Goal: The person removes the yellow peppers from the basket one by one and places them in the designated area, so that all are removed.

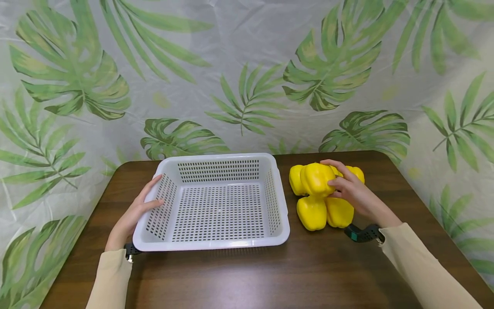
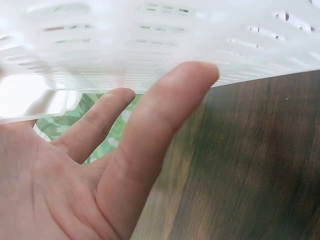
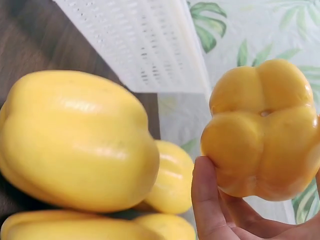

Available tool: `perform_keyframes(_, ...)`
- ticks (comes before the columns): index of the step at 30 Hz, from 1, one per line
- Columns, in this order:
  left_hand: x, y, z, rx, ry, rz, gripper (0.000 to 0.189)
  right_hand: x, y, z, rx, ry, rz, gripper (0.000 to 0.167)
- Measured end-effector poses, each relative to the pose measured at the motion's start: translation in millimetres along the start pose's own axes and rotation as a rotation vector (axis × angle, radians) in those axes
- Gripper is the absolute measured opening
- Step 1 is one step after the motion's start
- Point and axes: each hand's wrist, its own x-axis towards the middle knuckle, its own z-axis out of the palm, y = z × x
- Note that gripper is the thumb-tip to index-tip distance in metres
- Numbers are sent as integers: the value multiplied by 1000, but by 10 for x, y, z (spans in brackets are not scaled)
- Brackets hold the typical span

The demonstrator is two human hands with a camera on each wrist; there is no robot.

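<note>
A white perforated plastic basket [image 1: 218, 214] stands on the table. At its left rim rests my left hand [image 1: 140, 206], thumb and forefinger spread and fairly straight. In the left wrist view, the thumb [image 2: 165, 110] overlaps the basket's slotted wall [image 2: 165, 30]. My right hand [image 1: 351, 189] holds a yellow bell pepper [image 1: 317, 179] by its side, above the other peppers. The right wrist view shows this pepper's lobed end [image 3: 262, 130] between the thumb and fingers [image 3: 205, 195]. Under and around it sit several more yellow bell peppers [image 1: 311, 213], partly hidden by the hand and held pepper.
The dark wooden table [image 1: 247, 274] extends in front of the basket. Behind it hangs a pale curtain [image 1: 254, 43] with green leaf prints. The pepper group lies just right of the basket, near its right rim [image 1: 281, 201].
</note>
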Motion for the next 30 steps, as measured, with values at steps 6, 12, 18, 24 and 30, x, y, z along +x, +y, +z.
perform_keyframes(6,-5,-2,6,2,2,2,71,-80,50,-76,22,9,-12,47)
perform_keyframes(12,-11,14,16,7,10,7,71,-144,70,-144,28,14,-40,47)
perform_keyframes(18,-11,18,18,0,4,20,72,-219,101,-219,19,25,-65,47)
perform_keyframes(24,-13,23,16,-4,5,20,73,-303,132,-315,24,29,-91,48)
perform_keyframes(30,-6,13,11,0,7,15,72,-371,170,-396,55,17,-139,49)
